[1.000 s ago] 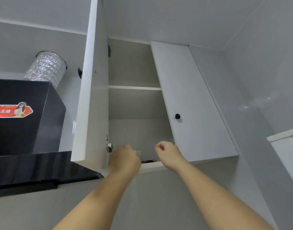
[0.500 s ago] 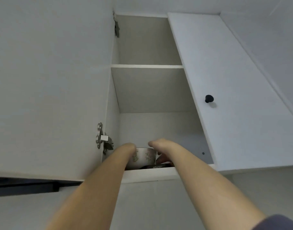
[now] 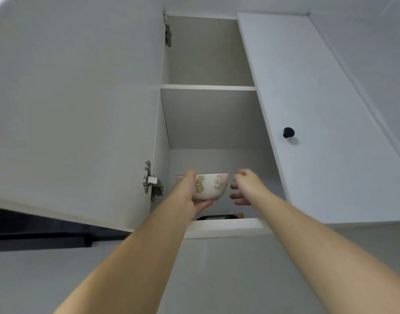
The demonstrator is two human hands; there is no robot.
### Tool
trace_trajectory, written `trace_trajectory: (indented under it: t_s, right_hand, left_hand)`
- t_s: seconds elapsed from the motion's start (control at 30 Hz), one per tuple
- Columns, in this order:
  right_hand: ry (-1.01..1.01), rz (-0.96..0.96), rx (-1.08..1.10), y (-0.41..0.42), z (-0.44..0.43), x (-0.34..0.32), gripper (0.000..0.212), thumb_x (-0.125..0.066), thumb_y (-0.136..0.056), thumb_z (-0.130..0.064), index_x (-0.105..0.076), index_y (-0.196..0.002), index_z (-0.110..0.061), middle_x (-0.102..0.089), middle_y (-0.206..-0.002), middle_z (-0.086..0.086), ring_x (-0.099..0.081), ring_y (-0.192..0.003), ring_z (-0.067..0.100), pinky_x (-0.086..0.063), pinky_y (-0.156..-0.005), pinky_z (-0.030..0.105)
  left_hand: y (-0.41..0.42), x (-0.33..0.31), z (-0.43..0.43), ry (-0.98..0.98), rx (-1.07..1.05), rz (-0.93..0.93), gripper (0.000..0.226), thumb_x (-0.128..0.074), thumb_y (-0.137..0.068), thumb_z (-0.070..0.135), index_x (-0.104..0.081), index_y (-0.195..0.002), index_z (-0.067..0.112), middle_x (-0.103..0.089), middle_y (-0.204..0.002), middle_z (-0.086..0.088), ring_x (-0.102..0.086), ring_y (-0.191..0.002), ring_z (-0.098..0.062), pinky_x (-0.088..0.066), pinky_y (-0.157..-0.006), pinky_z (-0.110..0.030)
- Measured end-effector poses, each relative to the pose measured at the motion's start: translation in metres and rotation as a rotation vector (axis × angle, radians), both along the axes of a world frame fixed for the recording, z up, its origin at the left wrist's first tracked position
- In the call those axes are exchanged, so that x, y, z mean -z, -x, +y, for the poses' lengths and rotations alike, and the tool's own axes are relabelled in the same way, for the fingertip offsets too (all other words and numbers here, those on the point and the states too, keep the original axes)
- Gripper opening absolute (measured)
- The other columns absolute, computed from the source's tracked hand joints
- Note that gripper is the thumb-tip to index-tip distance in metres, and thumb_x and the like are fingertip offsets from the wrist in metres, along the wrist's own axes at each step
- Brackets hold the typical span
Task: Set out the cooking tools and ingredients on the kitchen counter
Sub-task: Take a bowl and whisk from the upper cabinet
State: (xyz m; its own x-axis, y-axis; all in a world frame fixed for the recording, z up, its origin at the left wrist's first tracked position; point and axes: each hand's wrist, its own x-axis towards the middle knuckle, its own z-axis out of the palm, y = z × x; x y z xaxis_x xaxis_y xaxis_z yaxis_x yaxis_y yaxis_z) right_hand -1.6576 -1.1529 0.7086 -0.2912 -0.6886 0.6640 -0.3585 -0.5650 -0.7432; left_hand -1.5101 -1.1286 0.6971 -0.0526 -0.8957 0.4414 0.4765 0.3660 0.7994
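**Bowl Retrieval From Wall Cabinet**

The door (image 3: 76, 109) stands wide on its hinge (image 3: 151, 182), clearing access for both arms. The left hand (image 3: 190, 197) grips the bowl (image 3: 213, 186): thumb over the rim, fingers curled under the base, probably to carry its weight. The bowl is inside the cabinet, above a dark pan (image 3: 217, 216) on the lowest shelf. The right hand (image 3: 245, 186) hovers just beside it, fingers spread, loosely curved, holding nothing, likely to steady it.
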Motion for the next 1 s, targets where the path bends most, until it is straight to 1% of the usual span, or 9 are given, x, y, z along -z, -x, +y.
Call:
trace_trajectory:
  t_s: [0.13, 0.3, 0.4, 0.43, 0.53, 0.67, 0.77, 0.9, 1.0]
  right_hand:
    - [-0.330, 0.749, 0.405, 0.005, 0.004, 0.014, 0.025, -0.056, -0.091, -0.020, -0.062, -0.112, -0.008, -0.064, -0.117, 0.013, -0.052, -0.086, 0.024, -0.040, -0.070, 0.027]
    - [-0.462, 1.085, 0.542, -0.007, 0.003, 0.009, 0.032, -0.046, -0.097, -0.012, -0.055, -0.126, -0.001, -0.053, -0.133, 0.016, -0.050, -0.102, 0.026, -0.040, -0.095, 0.034]
    - [-0.381, 0.939, 0.585, -0.005, 0.003, 0.012, 0.025, -0.041, -0.098, -0.012, -0.057, -0.114, -0.001, -0.058, -0.114, 0.016, -0.054, -0.117, 0.032, -0.043, -0.089, 0.033]
    - [-0.322, 0.852, 0.600, -0.004, 0.007, 0.014, 0.031, -0.039, -0.097, -0.011, -0.055, -0.122, -0.005, -0.059, -0.116, 0.016, -0.055, -0.118, 0.033, -0.046, -0.087, 0.032]
    - [-0.070, 0.651, 0.693, 0.004, 0.025, 0.025, 0.041, -0.035, -0.093, -0.010, -0.056, -0.129, -0.013, -0.062, -0.117, 0.018, -0.058, -0.103, 0.035, -0.045, -0.073, 0.032]
    - [0.250, 0.447, 0.639, 0.008, 0.075, 0.060, 0.040, -0.022, -0.104, -0.033, -0.057, -0.101, -0.014, -0.061, -0.083, 0.010, -0.052, -0.078, 0.034, -0.035, -0.059, 0.033]
    - [0.341, 0.393, 0.599, -0.008, 0.127, 0.096, 0.035, -0.028, -0.104, -0.028, -0.046, -0.077, -0.015, -0.049, -0.063, 0.001, -0.045, -0.068, 0.030, -0.029, -0.050, 0.030]
    - [0.358, 0.253, 0.468, -0.033, 0.182, 0.145, 0.031, -0.037, -0.102, -0.020, -0.057, -0.083, -0.007, -0.053, -0.064, 0.007, -0.044, -0.065, 0.023, -0.030, -0.056, 0.033]
    - [0.314, 0.108, 0.341, -0.059, 0.238, 0.197, 0.032, -0.041, -0.102, -0.027, -0.063, -0.093, -0.005, -0.045, -0.063, 0.005, -0.035, -0.059, 0.015, -0.029, -0.055, 0.031]
  left_hand:
    - [0.000, 0.006, 0.009, 0.043, 0.037, 0.055, 0.023, -0.060, -0.091, 0.021, -0.054, -0.107, 0.007, -0.061, -0.089, -0.012, -0.061, -0.074, -0.025, -0.051, -0.057, -0.043]
    - [-0.003, 0.010, 0.014, 0.085, 0.063, 0.116, 0.014, -0.061, -0.091, 0.022, -0.054, -0.096, 0.011, -0.061, -0.089, -0.010, -0.061, -0.075, -0.023, -0.054, -0.081, -0.050]
    - [-0.006, 0.016, 0.020, 0.127, 0.091, 0.164, 0.028, -0.063, -0.090, 0.022, -0.054, -0.114, 0.010, -0.063, -0.101, -0.010, -0.062, -0.084, -0.022, -0.055, -0.081, -0.048]
    - [-0.007, 0.020, 0.024, 0.138, 0.107, 0.181, 0.037, -0.064, -0.089, 0.023, -0.051, -0.121, 0.009, -0.063, -0.110, -0.011, -0.063, -0.089, -0.022, -0.056, -0.079, -0.047]
    - [-0.010, 0.035, 0.048, 0.165, 0.149, 0.178, 0.046, -0.064, -0.089, 0.025, -0.048, -0.129, 0.010, -0.061, -0.118, -0.011, -0.063, -0.095, -0.021, -0.059, -0.072, -0.041]
    - [-0.019, 0.065, 0.097, 0.164, 0.212, 0.142, 0.040, -0.063, -0.090, 0.029, -0.053, -0.125, 0.011, -0.064, -0.106, -0.006, -0.064, -0.093, -0.019, -0.059, -0.076, -0.037]
    - [-0.034, 0.094, 0.143, 0.108, 0.234, 0.122, 0.035, -0.063, -0.090, 0.030, -0.057, -0.120, 0.012, -0.063, -0.103, -0.004, -0.063, -0.101, -0.022, -0.056, -0.085, -0.039]
    - [-0.070, 0.137, 0.210, 0.042, 0.273, 0.087, 0.018, -0.061, -0.091, 0.029, -0.060, -0.102, 0.014, -0.064, -0.100, -0.005, -0.063, -0.103, -0.022, -0.057, -0.083, -0.038]
    - [-0.108, 0.177, 0.260, -0.001, 0.302, 0.061, 0.020, -0.062, -0.089, 0.029, -0.061, -0.103, 0.014, -0.065, -0.103, -0.009, -0.067, -0.098, -0.023, -0.056, -0.086, -0.040]
